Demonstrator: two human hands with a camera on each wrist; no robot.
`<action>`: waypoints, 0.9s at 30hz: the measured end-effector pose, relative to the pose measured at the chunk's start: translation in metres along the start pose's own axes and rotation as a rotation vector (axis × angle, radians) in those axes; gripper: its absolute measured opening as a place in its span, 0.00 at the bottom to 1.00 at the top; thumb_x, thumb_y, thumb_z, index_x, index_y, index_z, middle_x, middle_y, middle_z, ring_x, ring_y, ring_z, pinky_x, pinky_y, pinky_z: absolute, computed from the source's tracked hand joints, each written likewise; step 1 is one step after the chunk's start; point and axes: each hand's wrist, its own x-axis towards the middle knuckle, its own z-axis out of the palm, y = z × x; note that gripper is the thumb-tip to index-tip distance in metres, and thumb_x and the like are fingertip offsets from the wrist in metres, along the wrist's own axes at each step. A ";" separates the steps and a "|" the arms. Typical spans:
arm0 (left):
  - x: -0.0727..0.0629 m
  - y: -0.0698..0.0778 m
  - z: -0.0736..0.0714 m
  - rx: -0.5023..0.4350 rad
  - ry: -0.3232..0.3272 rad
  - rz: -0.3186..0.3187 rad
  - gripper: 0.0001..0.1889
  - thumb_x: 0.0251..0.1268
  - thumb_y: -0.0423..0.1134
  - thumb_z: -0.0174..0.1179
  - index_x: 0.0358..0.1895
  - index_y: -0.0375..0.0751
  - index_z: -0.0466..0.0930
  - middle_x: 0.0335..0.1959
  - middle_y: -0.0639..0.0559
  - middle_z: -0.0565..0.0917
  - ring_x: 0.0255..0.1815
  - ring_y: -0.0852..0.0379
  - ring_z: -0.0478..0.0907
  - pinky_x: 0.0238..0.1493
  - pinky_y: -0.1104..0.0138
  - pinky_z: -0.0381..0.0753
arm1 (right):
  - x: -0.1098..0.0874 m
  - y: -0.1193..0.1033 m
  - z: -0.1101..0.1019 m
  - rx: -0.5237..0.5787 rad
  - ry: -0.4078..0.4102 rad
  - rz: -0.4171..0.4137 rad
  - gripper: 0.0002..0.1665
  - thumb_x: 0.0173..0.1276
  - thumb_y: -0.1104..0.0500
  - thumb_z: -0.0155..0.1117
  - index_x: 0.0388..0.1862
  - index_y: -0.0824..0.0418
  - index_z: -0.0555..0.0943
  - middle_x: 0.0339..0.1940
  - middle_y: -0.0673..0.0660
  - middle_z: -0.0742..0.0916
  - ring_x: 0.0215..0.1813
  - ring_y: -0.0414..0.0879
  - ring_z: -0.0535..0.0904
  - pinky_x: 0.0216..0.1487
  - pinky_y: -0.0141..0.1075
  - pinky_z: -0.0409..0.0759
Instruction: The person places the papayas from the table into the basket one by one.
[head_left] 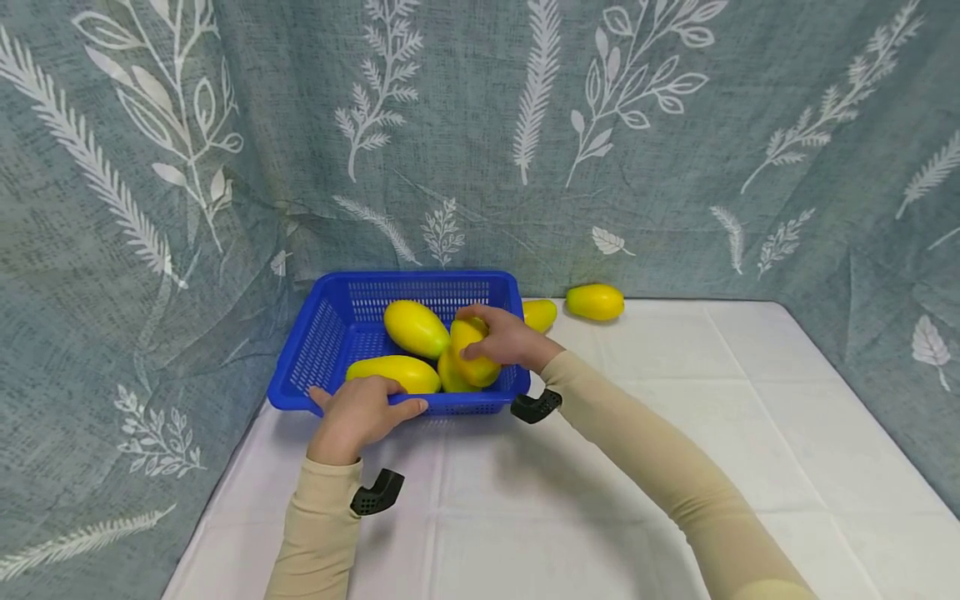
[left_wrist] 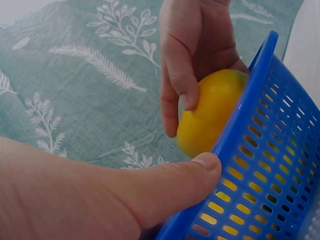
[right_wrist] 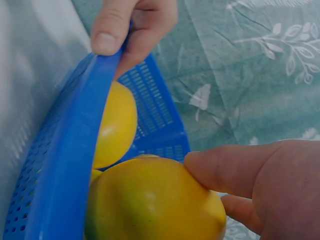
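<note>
A blue plastic basket (head_left: pixel 300 354) with slotted walls holds several yellow papayas, among them one at the back (head_left: pixel 417 328) and one along the front wall (head_left: pixel 393 372). My left hand (head_left: pixel 360 417) grips the basket's front rim, its thumb (left_wrist: pixel 185 177) on the outer side. At the basket's right end, my right hand (head_left: pixel 510 337) holds a yellow papaya (head_left: pixel 472 354) between thumb and fingers. This papaya sits above another one (head_left: pixel 450 379) that it partly covers. In the right wrist view, the held papaya (right_wrist: pixel 155 200) shows a greenish patch near the basket wall.
Outside the basket, a papaya (head_left: pixel 540 314) lies by its right end, partly hidden by the right hand and rim. Another papaya (head_left: pixel 595 302) rests farther right on the white tablecloth (head_left: pixel 712 400). A green leaf-patterned curtain (head_left: pixel 480 208) hangs behind and at both sides.
</note>
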 end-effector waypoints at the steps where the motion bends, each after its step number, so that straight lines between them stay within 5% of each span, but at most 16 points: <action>1: 0.000 0.000 0.000 -0.002 0.001 0.000 0.28 0.67 0.60 0.63 0.56 0.40 0.86 0.51 0.39 0.88 0.65 0.25 0.74 0.59 0.12 0.38 | 0.000 -0.001 0.001 -0.019 0.000 0.003 0.39 0.68 0.58 0.69 0.77 0.50 0.69 0.78 0.57 0.72 0.68 0.55 0.73 0.67 0.50 0.78; 6: 0.000 0.000 0.000 -0.008 0.009 0.005 0.27 0.67 0.60 0.63 0.55 0.41 0.87 0.45 0.41 0.90 0.63 0.25 0.76 0.59 0.12 0.38 | -0.003 -0.003 0.003 -0.070 0.007 0.024 0.39 0.68 0.58 0.70 0.76 0.51 0.69 0.78 0.57 0.72 0.73 0.56 0.69 0.77 0.53 0.69; 27: -0.002 0.000 0.001 -0.012 0.015 0.004 0.26 0.67 0.60 0.63 0.55 0.42 0.87 0.53 0.39 0.88 0.65 0.25 0.74 0.59 0.13 0.38 | -0.013 0.003 -0.022 0.095 0.113 0.024 0.41 0.71 0.55 0.66 0.80 0.53 0.63 0.79 0.65 0.68 0.78 0.61 0.67 0.71 0.54 0.76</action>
